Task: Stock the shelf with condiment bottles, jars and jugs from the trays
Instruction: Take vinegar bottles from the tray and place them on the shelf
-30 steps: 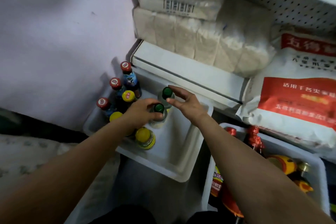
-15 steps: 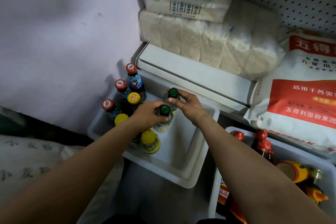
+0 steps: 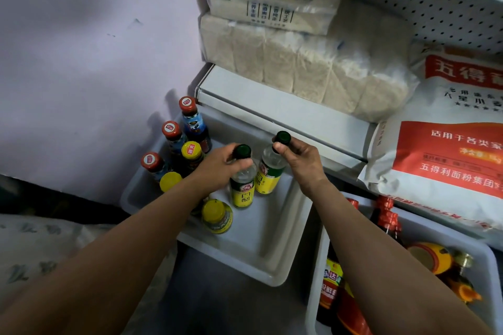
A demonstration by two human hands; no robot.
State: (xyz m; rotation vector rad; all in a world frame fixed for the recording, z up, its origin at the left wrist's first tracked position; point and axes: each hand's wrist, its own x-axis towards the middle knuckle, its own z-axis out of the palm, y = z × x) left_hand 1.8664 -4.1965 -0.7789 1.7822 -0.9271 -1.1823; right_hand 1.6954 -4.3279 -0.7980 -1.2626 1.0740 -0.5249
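Note:
Two clear bottles with green caps and yellow-green labels are lifted above a white tray (image 3: 269, 266). My left hand (image 3: 220, 163) grips the neck of the left bottle (image 3: 242, 187). My right hand (image 3: 299, 155) grips the neck of the right bottle (image 3: 268, 174), which tilts a little. In the tray's far left corner stand three red-capped dark sauce bottles (image 3: 190, 119) and several yellow-capped jars (image 3: 216, 215). A white shelf edge (image 3: 272, 106) runs just behind the tray.
A second white tray (image 3: 479, 255) at the lower right holds dark bottles with red caps and an orange-capped jug (image 3: 432, 255). Noodle packs (image 3: 299, 62) and a flour sack (image 3: 446, 144) fill the shelf above. A pale wall is at the left.
Both hands have closed on the green-capped bottles' necks and raised them out of the tray; their labels now show. The view has shifted slightly.

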